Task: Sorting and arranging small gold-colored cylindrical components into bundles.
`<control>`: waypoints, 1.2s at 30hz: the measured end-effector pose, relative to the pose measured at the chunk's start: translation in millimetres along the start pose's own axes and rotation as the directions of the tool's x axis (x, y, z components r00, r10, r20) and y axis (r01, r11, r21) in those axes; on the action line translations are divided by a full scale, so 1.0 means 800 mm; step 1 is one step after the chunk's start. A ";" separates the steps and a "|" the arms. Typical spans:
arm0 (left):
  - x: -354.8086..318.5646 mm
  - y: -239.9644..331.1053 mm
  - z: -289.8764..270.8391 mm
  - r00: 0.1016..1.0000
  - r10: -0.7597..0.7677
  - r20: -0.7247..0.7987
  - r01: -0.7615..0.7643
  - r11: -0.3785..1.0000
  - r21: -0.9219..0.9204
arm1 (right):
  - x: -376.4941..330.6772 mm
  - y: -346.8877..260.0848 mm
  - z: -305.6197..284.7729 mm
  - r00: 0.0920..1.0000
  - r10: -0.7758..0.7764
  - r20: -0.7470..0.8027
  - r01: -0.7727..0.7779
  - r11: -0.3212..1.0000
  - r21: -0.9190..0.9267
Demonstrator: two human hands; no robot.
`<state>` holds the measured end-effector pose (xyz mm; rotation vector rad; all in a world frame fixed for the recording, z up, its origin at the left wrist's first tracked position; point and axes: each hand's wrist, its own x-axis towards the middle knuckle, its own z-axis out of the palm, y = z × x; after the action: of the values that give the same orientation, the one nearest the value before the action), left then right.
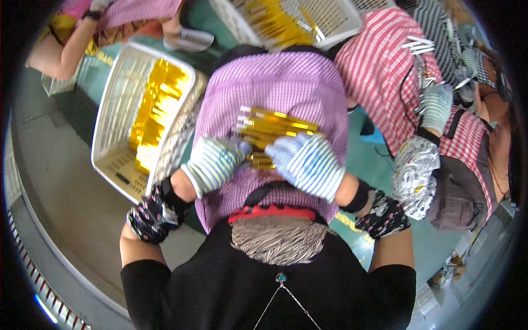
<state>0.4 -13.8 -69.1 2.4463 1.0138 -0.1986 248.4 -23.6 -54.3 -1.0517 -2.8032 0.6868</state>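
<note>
Across my lap, on a purple checked apron [269, 82], lies a loose bundle of shiny gold sticks [280, 124] with whitish ends pointing left. My right hand [311, 165], in a white and blue striped glove, is closed over the right part of the bundle. My left hand [214, 165], gloved alike, has its fingers curled against the left ends of the nearer sticks. The fingertips of both hands are close together, and the gloves hide part of the bundle.
To my left stands a white plastic basket [113, 126] with gold sticks inside. Another white basket [344, 27], also with gold sticks, is ahead. On the right a co-worker in a red checked apron [379, 55] holds silvery pieces in a gloved hand [437, 104]. Another person sits far left.
</note>
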 end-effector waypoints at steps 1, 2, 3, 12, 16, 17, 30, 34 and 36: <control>0.000 0.001 0.002 1.000 -0.003 0.004 0.003 0.999 -0.044 | -0.001 -0.003 0.009 1.000 -0.006 0.029 0.005 1.000 0.012; -0.003 0.003 -0.002 0.999 -0.006 0.036 0.009 0.996 -0.084 | 0.000 -0.008 0.013 0.994 -0.005 0.109 0.005 1.000 0.004; -0.004 0.004 -0.007 0.998 -0.003 0.066 0.011 0.992 -0.122 | -0.003 -0.013 0.019 0.990 -0.014 0.143 0.018 1.000 -0.026; -0.006 0.020 -0.008 0.970 0.199 -0.141 -0.225 0.953 -0.204 | -0.002 -0.017 0.027 0.962 0.044 0.271 -0.059 0.997 0.049; -0.008 0.021 -0.011 0.967 0.231 -0.104 -0.250 0.937 -0.244 | 0.009 -0.017 0.010 0.905 0.069 0.420 -0.088 0.996 0.026; -0.008 0.022 -0.012 0.967 0.231 -0.104 -0.249 0.938 -0.240 | 0.008 -0.017 0.011 0.907 0.068 0.416 -0.087 0.996 0.026; 0.002 0.029 -0.039 0.880 0.353 -0.317 -0.292 0.930 0.224 | -0.015 -0.006 0.010 0.983 0.151 0.105 -0.178 0.925 0.337; 0.002 0.030 -0.050 0.926 0.333 -0.179 -0.270 0.914 0.304 | -0.007 0.004 0.013 0.989 0.108 0.103 -0.147 0.817 0.558; 0.008 0.030 -0.056 0.929 0.336 -0.154 -0.303 0.931 0.205 | -0.014 0.012 0.007 0.993 0.069 0.094 -0.103 0.901 0.421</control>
<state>19.2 -2.6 -23.1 2.7947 0.6746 0.0550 261.4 -26.4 -62.2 -1.0797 -2.4949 1.3013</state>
